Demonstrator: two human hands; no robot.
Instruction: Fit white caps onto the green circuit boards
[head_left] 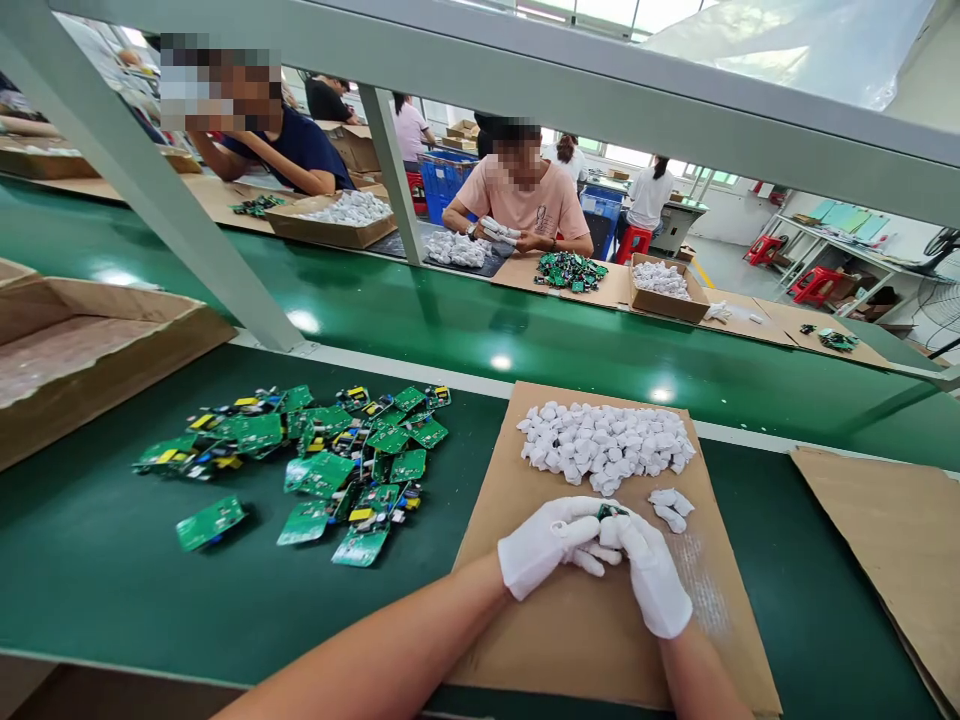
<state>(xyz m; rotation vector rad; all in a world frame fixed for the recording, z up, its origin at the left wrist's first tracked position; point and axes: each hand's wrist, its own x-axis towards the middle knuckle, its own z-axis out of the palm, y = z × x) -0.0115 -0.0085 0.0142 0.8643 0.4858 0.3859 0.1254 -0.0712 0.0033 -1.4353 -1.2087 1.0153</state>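
Note:
Both my hands wear white gloves and meet over a brown cardboard sheet (540, 640). Between their fingertips a small green circuit board (609, 511) shows, mostly covered by the gloves. My left hand (553, 545) grips it from the left, with its lower fingers stretched beneath. From the right, my right hand (651, 570) pinches at the same board. Just beyond my hands lies a heap of small white pieces (607, 440). A few separate white pieces (671, 508) rest to the right of my fingers. Off to the left, many loose green circuit boards (322, 470) lie piled on the green table.
An open cardboard box (112, 370) stands at the left. Another cardboard sheet (892, 560) lies at the right. A grey metal frame (480, 70) crosses overhead, its post (180, 170) slanting down left. Across the green bench, co-workers sit with boards and boxes (667, 285) of white pieces.

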